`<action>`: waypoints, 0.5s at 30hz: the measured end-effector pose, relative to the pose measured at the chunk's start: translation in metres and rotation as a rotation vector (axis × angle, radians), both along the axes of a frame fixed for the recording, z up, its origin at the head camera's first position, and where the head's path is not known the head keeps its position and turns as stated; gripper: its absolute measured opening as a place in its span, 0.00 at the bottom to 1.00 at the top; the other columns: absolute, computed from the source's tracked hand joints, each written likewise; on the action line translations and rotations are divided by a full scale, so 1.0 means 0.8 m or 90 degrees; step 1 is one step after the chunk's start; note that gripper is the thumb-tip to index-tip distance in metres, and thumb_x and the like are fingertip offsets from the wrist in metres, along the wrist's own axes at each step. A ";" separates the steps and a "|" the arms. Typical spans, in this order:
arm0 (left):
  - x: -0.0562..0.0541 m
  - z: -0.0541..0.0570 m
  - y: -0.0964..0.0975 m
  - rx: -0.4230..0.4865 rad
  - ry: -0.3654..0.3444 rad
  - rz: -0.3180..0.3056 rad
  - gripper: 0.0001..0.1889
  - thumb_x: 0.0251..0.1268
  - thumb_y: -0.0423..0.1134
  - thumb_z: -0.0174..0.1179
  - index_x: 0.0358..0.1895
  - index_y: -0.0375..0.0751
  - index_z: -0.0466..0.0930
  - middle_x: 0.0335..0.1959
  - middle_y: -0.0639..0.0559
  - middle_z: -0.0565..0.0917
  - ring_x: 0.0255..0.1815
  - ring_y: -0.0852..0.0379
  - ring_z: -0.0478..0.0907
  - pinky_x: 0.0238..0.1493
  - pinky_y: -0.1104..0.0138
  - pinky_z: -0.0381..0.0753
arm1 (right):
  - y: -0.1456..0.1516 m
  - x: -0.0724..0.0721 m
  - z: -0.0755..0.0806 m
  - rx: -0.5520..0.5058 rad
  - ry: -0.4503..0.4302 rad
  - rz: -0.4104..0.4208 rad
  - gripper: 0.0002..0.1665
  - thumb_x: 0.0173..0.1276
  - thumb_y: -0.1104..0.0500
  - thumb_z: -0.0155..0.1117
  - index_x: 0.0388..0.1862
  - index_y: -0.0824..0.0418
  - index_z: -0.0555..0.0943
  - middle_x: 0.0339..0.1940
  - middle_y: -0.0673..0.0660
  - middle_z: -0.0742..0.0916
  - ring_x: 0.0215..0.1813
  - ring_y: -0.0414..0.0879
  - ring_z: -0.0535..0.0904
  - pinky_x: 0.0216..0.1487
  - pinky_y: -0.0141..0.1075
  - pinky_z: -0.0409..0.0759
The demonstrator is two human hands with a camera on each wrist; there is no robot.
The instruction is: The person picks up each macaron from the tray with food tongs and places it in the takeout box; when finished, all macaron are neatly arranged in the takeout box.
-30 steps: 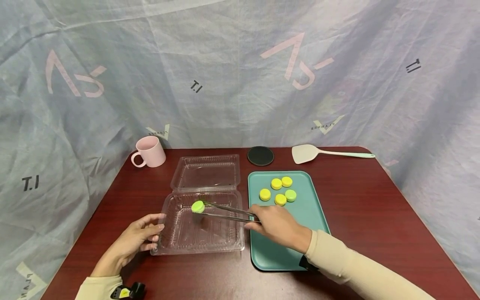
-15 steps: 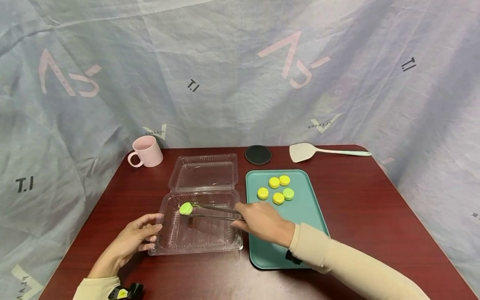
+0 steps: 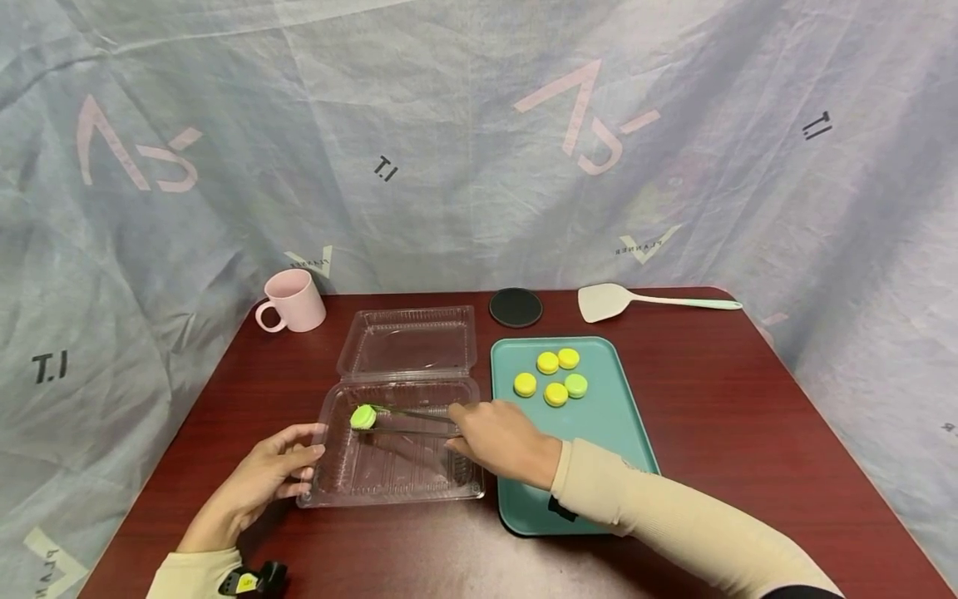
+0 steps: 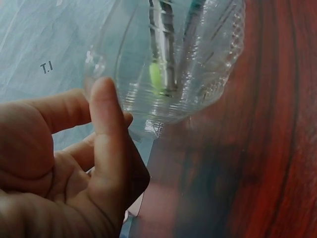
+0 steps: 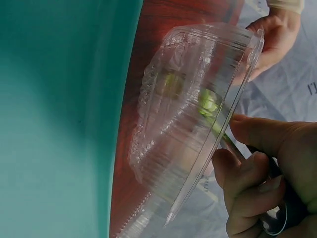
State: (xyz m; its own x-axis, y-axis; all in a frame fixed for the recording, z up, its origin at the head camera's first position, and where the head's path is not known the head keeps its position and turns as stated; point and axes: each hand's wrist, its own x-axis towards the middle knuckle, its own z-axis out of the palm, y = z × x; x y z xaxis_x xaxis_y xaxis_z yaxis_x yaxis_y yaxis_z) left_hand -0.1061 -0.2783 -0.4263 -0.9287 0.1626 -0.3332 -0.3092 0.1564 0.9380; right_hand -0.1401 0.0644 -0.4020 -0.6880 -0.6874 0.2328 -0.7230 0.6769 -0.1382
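Right hand (image 3: 503, 441) gripping tongs (image 3: 416, 433), left (image 3: 260, 478), seemingly, container (image 3: 400, 501).

A clear plastic container (image 3: 397, 487) lies open; metal tongs (image 3: 419, 433) point leftward across it, pinching a bright-green macaron (image 3: 362, 417) over its left half.

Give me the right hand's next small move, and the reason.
Probably lower the tongs a little with the right hand: their tips hold the green macaron within the open clear container, where it seems to hang above the bottom, and the left hand is at the rim.
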 end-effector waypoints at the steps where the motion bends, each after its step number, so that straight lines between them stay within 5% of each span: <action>1: -0.001 0.000 0.000 -0.001 0.001 -0.001 0.26 0.74 0.36 0.59 0.69 0.29 0.65 0.31 0.51 0.71 0.28 0.64 0.74 0.29 0.70 0.83 | -0.001 0.000 0.000 0.006 0.007 0.001 0.17 0.67 0.49 0.73 0.32 0.57 0.76 0.19 0.47 0.76 0.19 0.41 0.76 0.16 0.35 0.73; 15: -0.001 -0.003 0.002 0.002 -0.001 -0.003 0.28 0.74 0.36 0.59 0.70 0.27 0.62 0.32 0.51 0.70 0.28 0.64 0.74 0.29 0.70 0.83 | -0.004 0.000 -0.004 0.015 0.012 0.004 0.17 0.66 0.49 0.74 0.32 0.58 0.77 0.18 0.46 0.76 0.18 0.39 0.74 0.15 0.33 0.72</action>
State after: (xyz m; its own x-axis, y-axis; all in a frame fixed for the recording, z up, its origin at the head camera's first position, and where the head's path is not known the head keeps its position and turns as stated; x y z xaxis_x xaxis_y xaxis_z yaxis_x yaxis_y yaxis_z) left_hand -0.1071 -0.2770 -0.4284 -0.9274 0.1687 -0.3339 -0.3096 0.1546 0.9382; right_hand -0.1399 0.0611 -0.4054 -0.6794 -0.6972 0.2285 -0.7295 0.6753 -0.1087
